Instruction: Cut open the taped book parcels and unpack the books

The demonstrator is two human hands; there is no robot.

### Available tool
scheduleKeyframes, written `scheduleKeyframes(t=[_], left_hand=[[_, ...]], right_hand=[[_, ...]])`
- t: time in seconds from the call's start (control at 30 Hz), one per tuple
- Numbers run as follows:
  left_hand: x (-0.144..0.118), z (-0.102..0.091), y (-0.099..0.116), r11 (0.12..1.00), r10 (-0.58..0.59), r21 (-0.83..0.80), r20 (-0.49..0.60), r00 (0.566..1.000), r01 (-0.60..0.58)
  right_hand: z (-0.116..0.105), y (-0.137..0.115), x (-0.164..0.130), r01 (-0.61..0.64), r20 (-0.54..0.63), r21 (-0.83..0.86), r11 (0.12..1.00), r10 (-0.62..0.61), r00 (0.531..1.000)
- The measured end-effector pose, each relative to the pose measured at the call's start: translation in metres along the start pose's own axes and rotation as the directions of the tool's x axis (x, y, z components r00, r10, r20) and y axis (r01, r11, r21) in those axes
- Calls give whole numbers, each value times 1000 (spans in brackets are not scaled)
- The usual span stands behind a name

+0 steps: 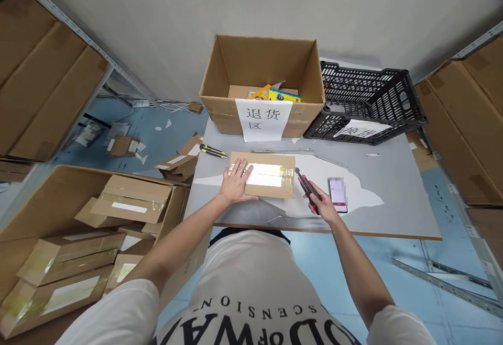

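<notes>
Grey wall (157, 20), blue floor (165, 125) — grey table (393, 203) between metal shelving (90, 46).

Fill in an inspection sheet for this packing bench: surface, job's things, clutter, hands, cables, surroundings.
Surface: grey table, white patches where the top has peeled.
Job's things: taped parcel flat on the table; red knife beside its right edge.
Clutter: yellow knife, phone, open box with a paper sign, black crate.
Hands: left hand pressing on the parcel; right hand holding the red knife.
Cables: white leads on the floor by the wall.
Surroundings: carton of parcels at left, shelves both sides, scraps on the floor.
</notes>
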State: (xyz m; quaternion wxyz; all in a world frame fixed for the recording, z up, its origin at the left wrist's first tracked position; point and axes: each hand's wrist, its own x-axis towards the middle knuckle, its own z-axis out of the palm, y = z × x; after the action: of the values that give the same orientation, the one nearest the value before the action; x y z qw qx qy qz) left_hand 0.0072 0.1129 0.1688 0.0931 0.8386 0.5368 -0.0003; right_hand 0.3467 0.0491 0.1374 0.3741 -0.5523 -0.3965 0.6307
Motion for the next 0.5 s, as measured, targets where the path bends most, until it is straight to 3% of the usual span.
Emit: scheduleKeyframes(t=[0.5], left_hand=[[3, -3, -1, 999, -39, -31, 99, 994, 42]], right_hand=[[-11, -1, -15, -106, 67, -100, 989, 113, 991]])
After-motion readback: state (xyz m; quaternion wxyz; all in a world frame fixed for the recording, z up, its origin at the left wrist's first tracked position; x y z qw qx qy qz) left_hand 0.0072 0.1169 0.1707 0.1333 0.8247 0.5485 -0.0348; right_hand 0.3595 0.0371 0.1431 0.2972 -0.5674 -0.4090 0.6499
